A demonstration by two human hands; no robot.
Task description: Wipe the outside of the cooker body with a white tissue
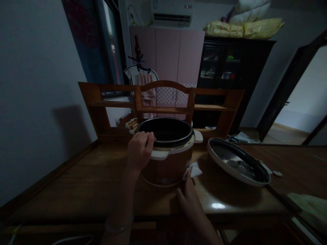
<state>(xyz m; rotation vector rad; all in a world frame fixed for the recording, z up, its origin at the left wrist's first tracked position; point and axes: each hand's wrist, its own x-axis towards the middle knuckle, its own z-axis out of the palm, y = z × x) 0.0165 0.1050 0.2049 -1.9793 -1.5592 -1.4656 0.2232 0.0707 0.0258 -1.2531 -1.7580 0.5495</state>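
An electric cooker with a brown body, a cream collar and side handles stands without its lid on the wooden desk. Its dark inner pot has a shiny rim. My left hand is closed over the near-left part of that rim, fingers curled and fingertips partly hidden. Low at the cooker's right side, my right hand presses a crumpled white tissue against the body. The round lid lies to the right, its metal inner face turned up.
Behind the cooker rises a low wooden shelf rack along the back of the desk. A white wall borders the left side. Past the lid sits a small pale round object; greenish cloth lies at lower right.
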